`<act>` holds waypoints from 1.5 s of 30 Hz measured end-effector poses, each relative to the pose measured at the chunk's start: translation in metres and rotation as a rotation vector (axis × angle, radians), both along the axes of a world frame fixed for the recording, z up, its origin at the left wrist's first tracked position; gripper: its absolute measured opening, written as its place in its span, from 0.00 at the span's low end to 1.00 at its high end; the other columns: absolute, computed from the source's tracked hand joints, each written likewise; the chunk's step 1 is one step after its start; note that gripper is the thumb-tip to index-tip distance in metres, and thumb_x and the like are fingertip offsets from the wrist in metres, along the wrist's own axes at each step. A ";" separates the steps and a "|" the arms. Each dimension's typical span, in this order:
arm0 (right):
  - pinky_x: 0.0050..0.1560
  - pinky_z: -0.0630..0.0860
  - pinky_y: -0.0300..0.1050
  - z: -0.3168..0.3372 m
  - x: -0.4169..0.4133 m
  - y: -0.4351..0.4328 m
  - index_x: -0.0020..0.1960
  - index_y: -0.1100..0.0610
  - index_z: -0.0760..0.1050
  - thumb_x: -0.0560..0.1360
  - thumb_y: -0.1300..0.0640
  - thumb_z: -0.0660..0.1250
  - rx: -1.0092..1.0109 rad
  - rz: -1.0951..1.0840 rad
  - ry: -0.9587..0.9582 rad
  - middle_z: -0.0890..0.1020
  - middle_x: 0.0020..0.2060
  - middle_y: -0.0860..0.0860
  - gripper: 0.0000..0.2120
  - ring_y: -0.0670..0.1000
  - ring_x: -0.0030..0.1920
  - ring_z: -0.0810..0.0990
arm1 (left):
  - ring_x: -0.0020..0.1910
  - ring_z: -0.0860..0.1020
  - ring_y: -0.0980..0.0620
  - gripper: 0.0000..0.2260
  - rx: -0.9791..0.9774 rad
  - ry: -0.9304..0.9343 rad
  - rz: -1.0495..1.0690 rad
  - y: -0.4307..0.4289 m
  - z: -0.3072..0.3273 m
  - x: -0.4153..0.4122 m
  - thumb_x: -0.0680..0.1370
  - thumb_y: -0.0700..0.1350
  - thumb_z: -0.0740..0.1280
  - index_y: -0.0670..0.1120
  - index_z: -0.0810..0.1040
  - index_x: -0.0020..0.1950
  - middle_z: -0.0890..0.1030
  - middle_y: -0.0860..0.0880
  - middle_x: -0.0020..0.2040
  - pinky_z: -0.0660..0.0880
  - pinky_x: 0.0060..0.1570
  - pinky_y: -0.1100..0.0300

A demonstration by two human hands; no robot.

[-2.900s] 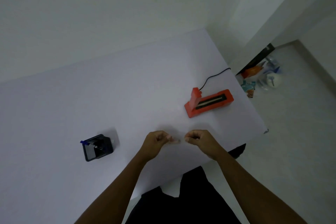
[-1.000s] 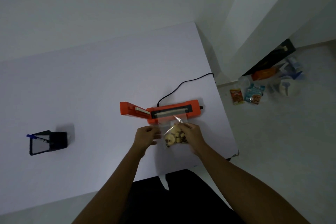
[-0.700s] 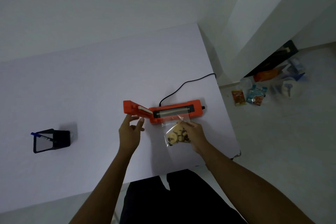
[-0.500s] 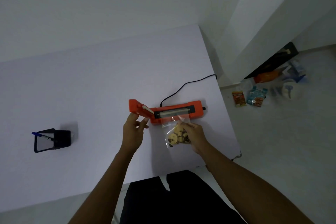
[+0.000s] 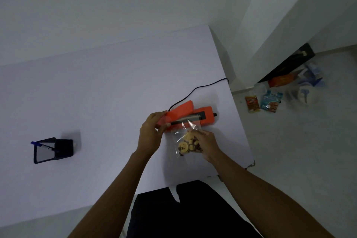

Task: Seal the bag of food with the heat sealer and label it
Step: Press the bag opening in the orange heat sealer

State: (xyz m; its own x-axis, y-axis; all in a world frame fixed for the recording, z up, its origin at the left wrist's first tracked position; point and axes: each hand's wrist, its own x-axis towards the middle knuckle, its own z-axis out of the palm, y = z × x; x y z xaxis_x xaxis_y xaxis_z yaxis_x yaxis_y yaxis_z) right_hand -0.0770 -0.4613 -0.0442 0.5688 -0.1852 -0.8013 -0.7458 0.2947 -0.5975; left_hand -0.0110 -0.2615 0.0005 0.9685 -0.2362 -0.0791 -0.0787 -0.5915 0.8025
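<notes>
Two hands at work on white table. Clear bag of cookies flat on table, just in front of orange heat sealer, open top edge across sealing strip, likely so heat can melt it shut. Left hand curled around left end of sealer lid, lid partly raised, probably about to press down. Right hand closed on bag's right side, pinning it so top stays straight. Black pen holder far off left, for labelling.
</notes>
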 end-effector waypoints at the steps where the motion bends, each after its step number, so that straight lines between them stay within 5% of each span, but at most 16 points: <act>1: 0.45 0.84 0.57 0.000 0.000 0.000 0.46 0.58 0.85 0.69 0.50 0.77 0.000 -0.001 0.002 0.87 0.42 0.60 0.12 0.59 0.40 0.87 | 0.49 0.79 0.55 0.17 0.006 0.011 0.005 -0.003 0.000 0.000 0.76 0.48 0.70 0.50 0.76 0.65 0.79 0.52 0.59 0.80 0.46 0.60; 7: 0.43 0.85 0.55 0.001 0.001 -0.001 0.50 0.61 0.84 0.70 0.52 0.77 0.007 -0.029 0.011 0.86 0.45 0.62 0.14 0.59 0.41 0.86 | 0.53 0.77 0.55 0.18 0.114 0.083 0.021 -0.021 0.002 0.003 0.75 0.48 0.71 0.49 0.77 0.64 0.79 0.51 0.60 0.69 0.50 0.69; 12: 0.46 0.83 0.61 0.001 0.002 -0.002 0.50 0.62 0.84 0.70 0.53 0.76 0.008 -0.041 0.004 0.86 0.46 0.64 0.13 0.63 0.44 0.86 | 0.53 0.78 0.53 0.18 0.149 0.116 0.025 -0.028 0.001 0.007 0.73 0.48 0.72 0.49 0.78 0.63 0.79 0.51 0.58 0.71 0.49 0.64; 18: 0.44 0.84 0.55 0.002 0.003 -0.003 0.46 0.57 0.85 0.70 0.53 0.76 0.007 -0.016 -0.007 0.87 0.43 0.61 0.08 0.59 0.40 0.86 | 0.51 0.79 0.50 0.18 0.242 0.114 -0.010 -0.036 0.001 0.010 0.73 0.46 0.73 0.49 0.79 0.62 0.80 0.51 0.57 0.76 0.50 0.58; 45: 0.54 0.80 0.66 -0.001 0.003 0.001 0.48 0.60 0.85 0.65 0.45 0.77 0.035 0.038 0.037 0.87 0.44 0.60 0.21 0.65 0.49 0.85 | 0.44 0.79 0.46 0.12 0.488 0.131 -0.095 -0.052 0.008 0.022 0.74 0.47 0.71 0.50 0.81 0.56 0.80 0.50 0.51 0.72 0.41 0.58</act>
